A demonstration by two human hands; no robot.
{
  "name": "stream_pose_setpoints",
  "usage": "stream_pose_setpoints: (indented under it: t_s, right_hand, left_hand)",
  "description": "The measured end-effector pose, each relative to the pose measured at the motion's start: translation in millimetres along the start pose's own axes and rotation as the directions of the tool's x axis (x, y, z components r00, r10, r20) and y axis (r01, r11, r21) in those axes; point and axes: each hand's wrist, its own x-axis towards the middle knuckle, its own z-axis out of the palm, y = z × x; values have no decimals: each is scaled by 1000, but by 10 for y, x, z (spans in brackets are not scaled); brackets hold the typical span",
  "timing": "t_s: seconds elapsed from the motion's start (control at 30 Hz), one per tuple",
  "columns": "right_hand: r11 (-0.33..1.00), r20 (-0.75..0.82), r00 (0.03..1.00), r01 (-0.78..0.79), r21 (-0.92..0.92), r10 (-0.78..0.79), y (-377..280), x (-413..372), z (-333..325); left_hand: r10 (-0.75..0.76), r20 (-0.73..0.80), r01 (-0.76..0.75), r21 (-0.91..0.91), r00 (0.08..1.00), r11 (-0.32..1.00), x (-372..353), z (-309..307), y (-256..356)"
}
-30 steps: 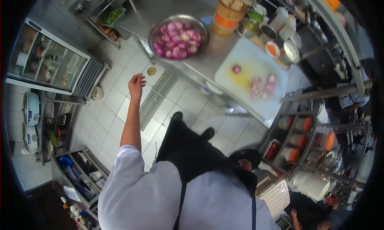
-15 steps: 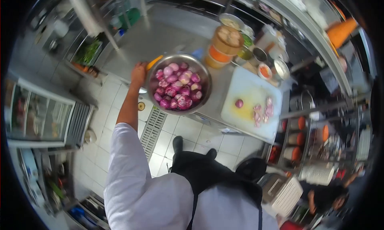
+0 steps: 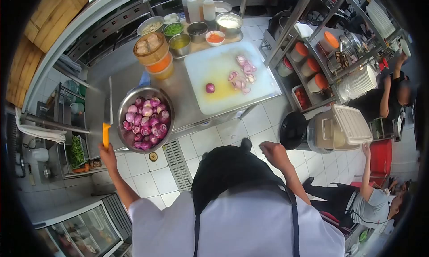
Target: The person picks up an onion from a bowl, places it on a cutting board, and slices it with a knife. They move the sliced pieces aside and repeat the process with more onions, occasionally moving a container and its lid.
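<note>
My left hand [image 3: 107, 154] grips the yellow handle of a knife [image 3: 107, 116], its blade pointing up beside a steel bowl [image 3: 126, 104] full of peeled red onions [image 3: 146, 120]. My right hand [image 3: 273, 150] hangs loosely curled over the floor in front of the steel counter [image 3: 178, 94], holding nothing. On the white cutting board [image 3: 214, 73] lie one whole onion [image 3: 210, 87] and a pile of cut onion pieces [image 3: 242, 73].
Stacked orange and wooden tubs [image 3: 154, 53], small steel bowls [image 3: 196, 31] and squeeze bottles [image 3: 199, 6] line the counter's back. A rack with orange-lidded jars [image 3: 313, 65] stands right, a lidded bin [image 3: 333, 129] beside it. Two other people [image 3: 371, 199] are at the right. A floor drain [image 3: 178, 165] lies below.
My view has swung round. My left hand took the yellow-handled knife from beside the bowl and now holds it upright. My right hand has come into view.
</note>
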Motion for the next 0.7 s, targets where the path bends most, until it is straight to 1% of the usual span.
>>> stream_pose_setpoints:
  t_s: [0.07, 0.1, 0.13, 0.17, 0.2, 0.23, 0.27, 0.3, 0.33, 0.37, 0.4, 0.43, 0.47, 0.5, 0.57, 0.63, 0.7]
  right_hand:
    - [989, 29, 990, 139, 54, -141, -259, 182, -70]
    - [975, 42, 977, 205, 81, -209, -409, 281, -112]
    - [963, 93, 968, 217, 159, -233, -641, 384, -201]
    - [946, 142, 956, 221, 236, -258, -858, 498, -263]
    - [895, 99, 927, 316, 316, -363, -998, 605, -239]
    - [826, 48, 886, 408, 389, -460, -1124, 712, -186]
    - [775, -3, 866, 450, 443, -500, -1251, 820, -102]
    - [719, -57, 843, 490, 493, -535, -1369, 908, -8]
    - [731, -91, 854, 488, 477, -512, -1440, 986, 119]
    - [743, -128, 864, 487, 460, -487, -1485, 1058, 209]
    - [774, -77, 922, 362, 520, -379, -1545, 1117, 212]
    - [788, -17, 963, 229, 572, -268, -1593, 1173, 189]
    - [784, 53, 987, 89, 614, -153, -1574, 1203, 142]
    - [797, -19, 994, 98, 596, -108, -1429, 1271, 133]
    - [819, -173, 984, 123, 560, -30, -1023, 1487, 179]
    - [903, -209, 976, 139, 407, -56, -616, 1545, -43]
    - [950, -211, 974, 144, 279, -86, -238, 1531, -220]
  left_hand:
    - [-185, 18, 185, -187, 983, 965, -363, -268, 578]
    - [-199, -3, 191, -276, 980, 942, -584, -293, 818]
    - [-214, -20, 192, -361, 977, 912, -797, -287, 1091]
    - [-179, -50, 139, -442, 983, 886, -988, -236, 1484]
    - [-150, -83, 86, -518, 985, 851, -1182, -159, 1946]
    - [-209, -56, 131, -613, 976, 779, -1341, -56, 2473]
    - [-203, -47, 124, -651, 978, 749, -1514, 166, 2760]
    - [-208, -2, 144, -717, 978, 683, -1652, 321, 3212]
    - [-158, 56, 146, -749, 986, 646, -1789, 543, 3479]
    - [-96, 71, 118, -735, 993, 668, -1835, 655, 3887]
    - [-77, 99, 125, -734, 992, 668, -1874, 744, 4294]
    - [52, 47, -2, -716, 998, 698, -1886, 989, 4483]
    - [179, 2, -128, -690, 984, 713, -1926, 1188, 4572]
    - [278, 110, -155, -612, 954, 775, -1959, 1229, 4631]
    - [423, 335, -253, -447, 842, 858, -1923, 1303, 4741]
    - [523, 373, -364, -419, 766, 832, -1823, 1371, 4833]
    - [601, 424, -460, -392, 678, 796, -1712, 1424, 4863]
